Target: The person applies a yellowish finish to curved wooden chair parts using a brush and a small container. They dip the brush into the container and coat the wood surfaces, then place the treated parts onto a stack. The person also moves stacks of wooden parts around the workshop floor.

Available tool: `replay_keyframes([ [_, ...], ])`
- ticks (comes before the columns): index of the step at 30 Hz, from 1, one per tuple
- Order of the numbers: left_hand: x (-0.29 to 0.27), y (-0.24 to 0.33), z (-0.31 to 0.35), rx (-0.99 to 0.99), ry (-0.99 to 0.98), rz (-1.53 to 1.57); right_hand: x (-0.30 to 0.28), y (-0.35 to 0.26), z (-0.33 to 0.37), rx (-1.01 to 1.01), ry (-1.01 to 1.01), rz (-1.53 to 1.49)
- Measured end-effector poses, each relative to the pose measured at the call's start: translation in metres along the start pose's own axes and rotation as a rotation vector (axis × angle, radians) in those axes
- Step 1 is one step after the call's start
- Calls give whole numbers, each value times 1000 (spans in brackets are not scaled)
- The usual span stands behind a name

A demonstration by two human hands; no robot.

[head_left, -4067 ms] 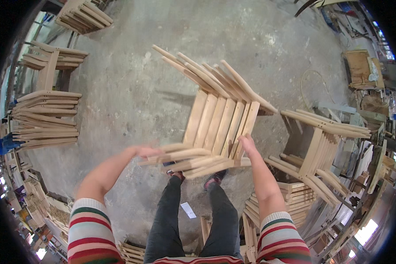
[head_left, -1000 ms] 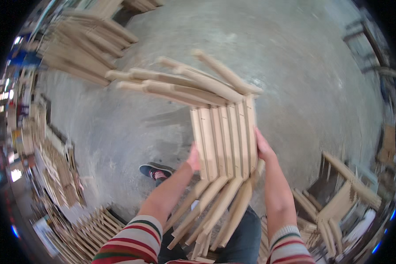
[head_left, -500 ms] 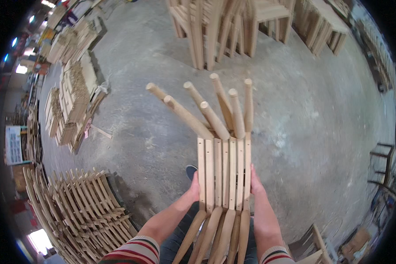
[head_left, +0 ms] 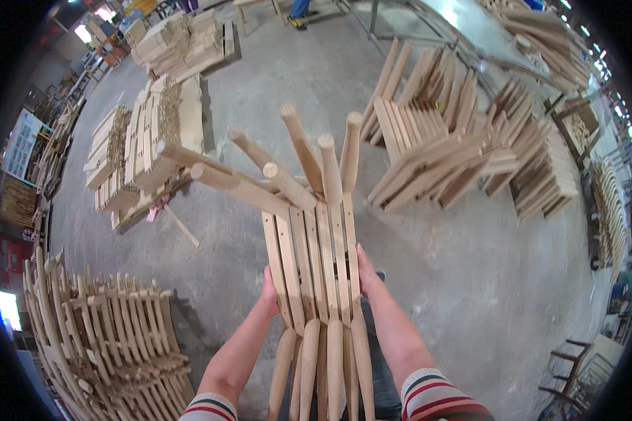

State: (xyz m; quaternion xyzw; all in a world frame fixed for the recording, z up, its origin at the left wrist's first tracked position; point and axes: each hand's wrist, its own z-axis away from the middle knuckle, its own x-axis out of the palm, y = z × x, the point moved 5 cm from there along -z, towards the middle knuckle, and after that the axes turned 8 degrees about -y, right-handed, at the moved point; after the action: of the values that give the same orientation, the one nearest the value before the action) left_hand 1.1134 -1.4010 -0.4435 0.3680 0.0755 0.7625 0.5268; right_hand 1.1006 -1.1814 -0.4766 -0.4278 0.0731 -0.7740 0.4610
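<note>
The left hand (head_left: 270, 291) and the right hand (head_left: 366, 270) are pressed to opposite edges of a bundle of pale wooden frames with flat rails and round tapered legs (head_left: 316, 259), gripping it between them (the fingertips are hidden, so how far they curl I cannot tell). The bundle is held up in front of the person's body, one set of legs fanning away, the other toward the person. Striped knitted sleeves (head_left: 439, 400) cover the upper forearms. Beneath spreads a grey concrete floor (head_left: 463, 281). Toward that surface's left edge lie stacked pale wooden slats (head_left: 151, 126); at its lower left corner, piled slender wooden frames (head_left: 112, 337); toward its upper right corner, clustered angled wooden frames (head_left: 435, 158).
</note>
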Motion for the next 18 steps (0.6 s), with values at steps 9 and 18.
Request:
replay_keyframes([
  [9, 67, 103, -160, 2, 48, -33, -24, -144, -159, 125, 72, 116],
  [18, 129, 147, -326, -263, -107, -453, 10, -366, -152, 2, -318, 489],
])
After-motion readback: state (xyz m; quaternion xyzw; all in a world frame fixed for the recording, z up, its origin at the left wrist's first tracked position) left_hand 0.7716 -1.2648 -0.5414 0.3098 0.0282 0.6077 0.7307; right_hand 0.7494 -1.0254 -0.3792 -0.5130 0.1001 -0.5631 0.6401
